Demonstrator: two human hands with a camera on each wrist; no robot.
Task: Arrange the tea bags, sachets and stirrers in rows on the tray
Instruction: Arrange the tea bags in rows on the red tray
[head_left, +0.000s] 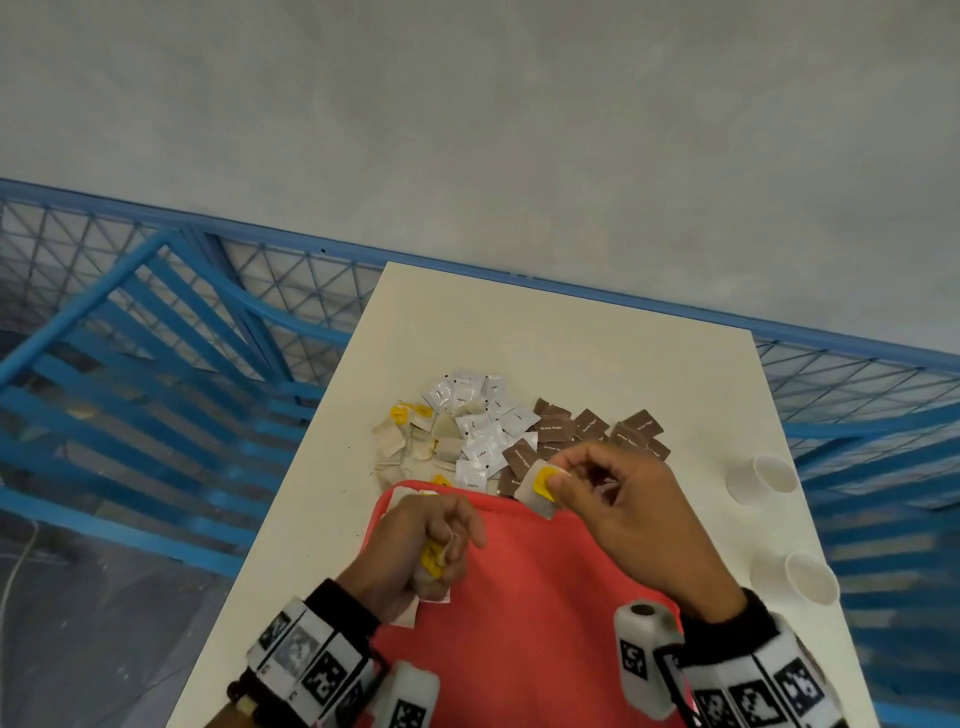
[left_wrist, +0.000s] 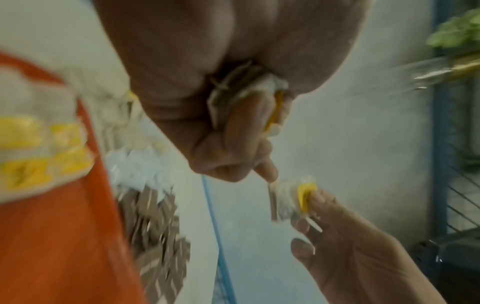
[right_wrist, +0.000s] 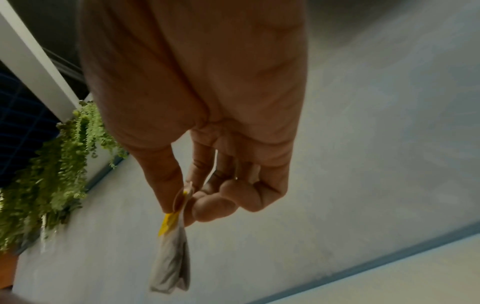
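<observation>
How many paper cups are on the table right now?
2. Both white paper cups stand near the table's right edge: one farther away, one closer to the person. None seems hidden.

One red tray (head_left: 530, 571) lies on one white table (head_left: 571, 353), and two white paper cups (head_left: 763, 478) stand at the table's right edge. Roughly ten white sachets (head_left: 480, 415) and about ten brown sugar sachets (head_left: 589, 426) lie heaped, too overlapped for an exact count. One tea bag (head_left: 543, 488) hangs from the right hand (head_left: 623, 514), a small bunch of tea bags (head_left: 431, 566) fills the left hand (head_left: 415, 551), and several more sit in a loose tea bag pile (head_left: 410, 436).
</observation>
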